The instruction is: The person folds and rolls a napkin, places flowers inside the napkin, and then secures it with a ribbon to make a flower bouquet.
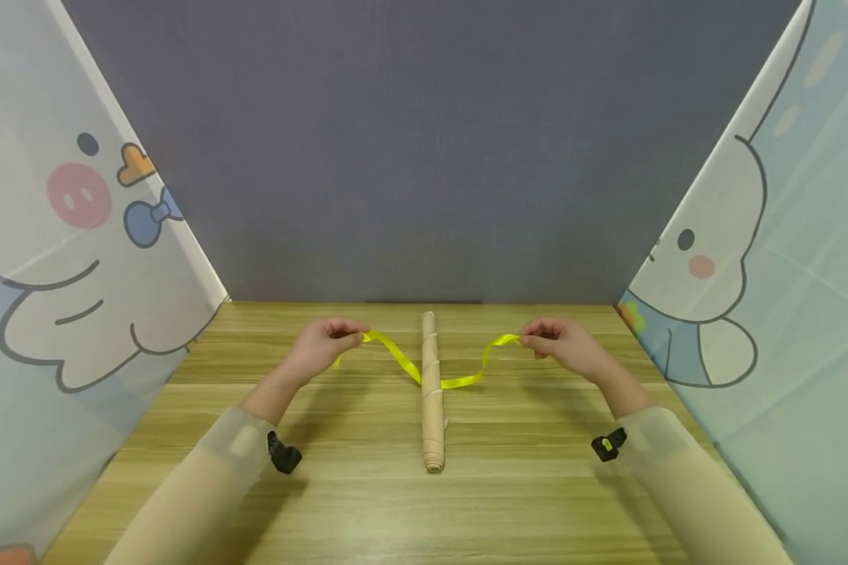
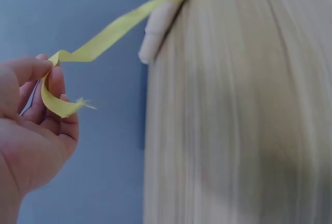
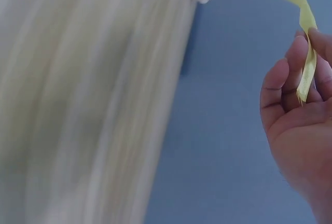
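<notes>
A rolled-up tan sheet (image 1: pixel 433 424), paper-like, lies lengthwise on the table, pointing away from me. A yellow ribbon (image 1: pixel 401 359) runs to its middle from both sides; the part under the roll is hidden. My left hand (image 1: pixel 325 345) pinches the ribbon on the left between thumb and fingertips, raised above the table. In the left wrist view a frayed ribbon end (image 2: pixel 65 107) curls down below that pinch. On the other side my right hand (image 1: pixel 564 344) pinches the ribbon too. Its short loose end (image 3: pixel 307 81) hangs over the palm in the right wrist view.
The wood-grain table (image 1: pixel 367 510) meets a dark grey panel (image 1: pixel 424 157) at the back. Cloth walls with cartoon animals stand at the left (image 1: pixel 113 314) and right (image 1: pixel 805 439). Each wrist wears a small black camera (image 1: pixel 283 453).
</notes>
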`<state>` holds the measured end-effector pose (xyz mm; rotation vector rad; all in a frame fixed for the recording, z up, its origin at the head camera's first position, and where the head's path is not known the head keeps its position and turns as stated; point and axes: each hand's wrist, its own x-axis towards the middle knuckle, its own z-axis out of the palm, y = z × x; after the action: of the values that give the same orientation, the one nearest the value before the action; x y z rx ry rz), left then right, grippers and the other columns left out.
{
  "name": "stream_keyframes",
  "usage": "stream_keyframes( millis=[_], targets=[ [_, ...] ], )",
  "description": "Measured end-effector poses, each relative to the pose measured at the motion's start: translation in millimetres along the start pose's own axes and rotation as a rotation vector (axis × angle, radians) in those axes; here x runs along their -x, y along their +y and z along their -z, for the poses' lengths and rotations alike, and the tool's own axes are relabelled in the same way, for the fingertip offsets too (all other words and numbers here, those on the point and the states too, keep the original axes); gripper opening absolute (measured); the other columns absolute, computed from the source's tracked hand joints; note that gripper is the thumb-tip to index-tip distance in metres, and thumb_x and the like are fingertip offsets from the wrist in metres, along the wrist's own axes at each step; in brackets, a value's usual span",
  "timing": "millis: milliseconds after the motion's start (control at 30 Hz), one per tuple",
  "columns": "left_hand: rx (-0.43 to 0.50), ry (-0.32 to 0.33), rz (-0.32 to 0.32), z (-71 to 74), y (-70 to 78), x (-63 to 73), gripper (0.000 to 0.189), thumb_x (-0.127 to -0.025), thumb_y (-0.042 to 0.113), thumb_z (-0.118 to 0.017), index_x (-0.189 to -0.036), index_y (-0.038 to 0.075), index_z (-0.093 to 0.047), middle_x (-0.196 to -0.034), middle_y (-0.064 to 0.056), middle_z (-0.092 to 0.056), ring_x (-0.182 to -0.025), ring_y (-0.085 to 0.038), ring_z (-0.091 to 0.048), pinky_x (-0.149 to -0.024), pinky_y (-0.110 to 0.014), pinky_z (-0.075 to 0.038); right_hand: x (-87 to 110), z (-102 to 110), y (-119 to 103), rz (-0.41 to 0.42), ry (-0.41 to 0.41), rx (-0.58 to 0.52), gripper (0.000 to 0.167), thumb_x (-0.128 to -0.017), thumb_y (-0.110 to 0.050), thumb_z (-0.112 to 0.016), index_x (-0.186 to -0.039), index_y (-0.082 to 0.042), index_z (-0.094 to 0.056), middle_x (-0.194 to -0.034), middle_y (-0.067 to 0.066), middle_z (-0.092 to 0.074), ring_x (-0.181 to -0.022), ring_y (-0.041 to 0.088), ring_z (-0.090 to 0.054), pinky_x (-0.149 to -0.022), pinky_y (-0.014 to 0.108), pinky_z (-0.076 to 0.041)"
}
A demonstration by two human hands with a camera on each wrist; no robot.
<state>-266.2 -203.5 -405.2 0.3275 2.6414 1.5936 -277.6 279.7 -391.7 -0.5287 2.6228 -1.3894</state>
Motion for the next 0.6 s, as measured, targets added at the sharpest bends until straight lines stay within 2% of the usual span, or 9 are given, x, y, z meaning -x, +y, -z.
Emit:
stream_keyframes(
  millis=[200,300,400,500,600],
  targets=[
    [0.093,0.006,-0.014,-8.2,19.2,-4.1,0.030,-0.107,0.025,-0.075,-0.133,0.012,-0.079,-0.128,-0.009,-0.078,-0.117,-0.032,-0.070,-0.088,-0.031,-0.055,-10.6,-7.0,-20.6,0.055,0.031,-0.067,0.028,-0.110,-0.028,-0.070,-0.123,-0.004,-0.074,-0.096,0.003,-0.069,-0.082,0.017,-0.065,-0.072,0.032,-0.056],
    [0.130,-0.007,-0.027,-11.3,31.4,-5.1,0.031,-0.106,0.024,-0.075,-0.134,0.009,-0.078,-0.128,-0.010,-0.078,-0.119,-0.034,-0.069,-0.089,-0.029,-0.056,-14.9,-9.3,-29.9,0.084,0.045,-0.081,0.026,-0.110,-0.028,-0.070,-0.123,-0.005,-0.074,-0.096,0.002,-0.069,-0.080,0.017,-0.065,-0.070,0.032,-0.056],
    [0.163,-0.017,-0.040,-15.0,41.6,-7.3,0.029,-0.107,0.022,-0.074,-0.132,0.009,-0.078,-0.126,-0.013,-0.077,-0.111,-0.027,-0.069,-0.087,-0.030,-0.056,-17.9,-11.9,-38.6,0.103,0.055,-0.096,0.025,-0.110,-0.027,-0.071,-0.123,-0.006,-0.075,-0.096,0.002,-0.068,-0.081,0.017,-0.066,-0.070,0.031,-0.056],
    [0.212,-0.024,-0.053,-19.6,48.5,-10.5,0.026,-0.107,0.018,-0.074,-0.130,0.007,-0.078,-0.118,-0.008,-0.079,-0.102,-0.019,-0.068,-0.084,-0.030,-0.056,-19.8,-15.9,-46.4,0.125,0.055,-0.115,0.025,-0.110,-0.025,-0.071,-0.123,-0.005,-0.075,-0.094,0.001,-0.068,-0.080,0.017,-0.066,-0.069,0.030,-0.055],
    [0.286,-0.039,-0.054,-24.5,51.4,-12.4,0.027,-0.107,0.014,-0.073,-0.131,0.003,-0.077,-0.111,0.000,-0.081,-0.100,-0.015,-0.070,-0.085,-0.028,-0.057,-21.2,-20.8,-52.8,0.141,0.045,-0.131,0.024,-0.110,-0.025,-0.071,-0.123,-0.005,-0.075,-0.092,0.001,-0.068,-0.079,0.017,-0.065,-0.067,0.029,-0.053]
  ],
)
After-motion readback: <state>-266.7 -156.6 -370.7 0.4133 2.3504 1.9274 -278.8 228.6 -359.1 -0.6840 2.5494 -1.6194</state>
